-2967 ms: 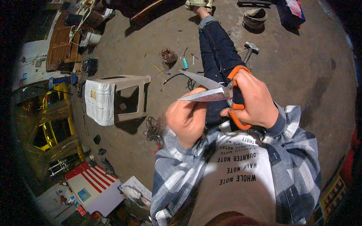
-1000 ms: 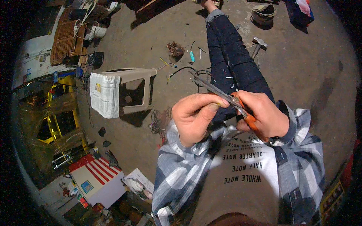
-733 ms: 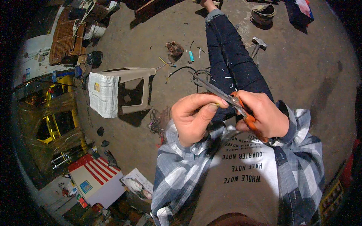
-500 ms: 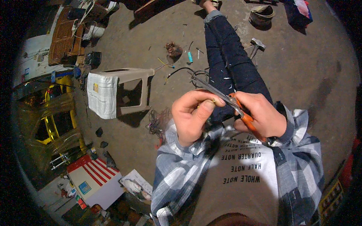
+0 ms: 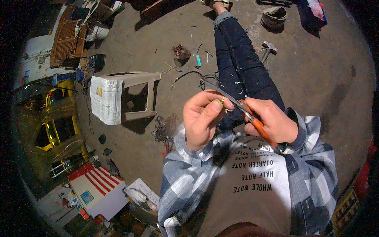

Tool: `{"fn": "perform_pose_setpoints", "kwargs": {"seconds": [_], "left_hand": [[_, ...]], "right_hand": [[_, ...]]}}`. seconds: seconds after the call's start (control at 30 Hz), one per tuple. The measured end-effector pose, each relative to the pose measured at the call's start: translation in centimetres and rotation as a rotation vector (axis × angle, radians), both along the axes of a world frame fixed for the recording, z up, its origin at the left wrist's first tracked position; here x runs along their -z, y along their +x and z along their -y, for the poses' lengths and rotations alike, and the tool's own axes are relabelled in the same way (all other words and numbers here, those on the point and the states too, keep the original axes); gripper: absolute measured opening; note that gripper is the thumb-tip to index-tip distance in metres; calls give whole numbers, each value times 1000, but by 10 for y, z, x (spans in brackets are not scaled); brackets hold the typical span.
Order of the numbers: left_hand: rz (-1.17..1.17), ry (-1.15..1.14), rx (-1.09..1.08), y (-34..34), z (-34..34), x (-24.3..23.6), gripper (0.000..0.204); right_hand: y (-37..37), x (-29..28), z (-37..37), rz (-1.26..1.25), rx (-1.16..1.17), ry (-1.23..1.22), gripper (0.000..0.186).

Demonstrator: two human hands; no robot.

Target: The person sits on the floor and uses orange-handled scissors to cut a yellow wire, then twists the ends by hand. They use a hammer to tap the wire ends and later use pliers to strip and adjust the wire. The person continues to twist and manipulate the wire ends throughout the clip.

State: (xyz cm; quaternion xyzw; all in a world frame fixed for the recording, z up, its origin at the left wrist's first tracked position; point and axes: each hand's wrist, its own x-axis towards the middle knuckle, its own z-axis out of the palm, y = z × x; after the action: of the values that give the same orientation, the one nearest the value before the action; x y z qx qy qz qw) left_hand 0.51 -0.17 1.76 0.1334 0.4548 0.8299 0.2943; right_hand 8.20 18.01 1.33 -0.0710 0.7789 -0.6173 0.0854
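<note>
Folks, this person's got orange-handled scissors (image 5: 248, 112) gripped in the right hand (image 5: 272, 121), blades slanting right past the fingertips of the left hand (image 5: 205, 118). The left one's pinching a tiny yellow bit (image 5: 223, 100) between thumb and finger, too small for me to make out. Over to the left there's a beige stool (image 5: 151, 94) with newspaper (image 5: 106, 100) draped on it, and a hammer (image 5: 269, 47) lies beyond the dark jeans (image 5: 252, 75).

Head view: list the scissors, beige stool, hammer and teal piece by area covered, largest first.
1. Beige stool
2. Scissors, enlarged by nearness to the camera and partly hidden by the right hand
3. Hammer
4. Teal piece
</note>
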Motion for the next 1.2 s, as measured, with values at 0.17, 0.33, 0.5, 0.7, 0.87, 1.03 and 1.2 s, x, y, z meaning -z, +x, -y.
{"fn": "perform_pose_setpoints", "kwargs": {"seconds": [0.17, 0.33, 0.5, 0.7, 0.87, 1.03, 1.2], "left_hand": [[-16, 2, -5, 0, 0, 1, 21], [74, 64, 36, -1, 1, 3, 23], [120, 57, 51, -2, 1, 0, 21], [-7, -104, -24, 0, 0, -2, 19], [-57, -109, -55, 1, -3, -1, 20], [-88, -131, -79, 2, -4, -5, 20], [-165, -117, -97, -1, 1, 5, 18]], "right_hand": [[0, 0, -1, 11, -13, -5, 31], [0, 1, 0, 8, -5, -23, 31], [0, 1, -1, -26, 0, 52, 34], [-1, -2, -4, -41, 22, 82, 35], [-1, -3, -5, -48, 47, 114, 36], [-1, -5, -6, -11, 40, 166, 40], [-1, -7, -5, -172, 128, 310, 49]]}}
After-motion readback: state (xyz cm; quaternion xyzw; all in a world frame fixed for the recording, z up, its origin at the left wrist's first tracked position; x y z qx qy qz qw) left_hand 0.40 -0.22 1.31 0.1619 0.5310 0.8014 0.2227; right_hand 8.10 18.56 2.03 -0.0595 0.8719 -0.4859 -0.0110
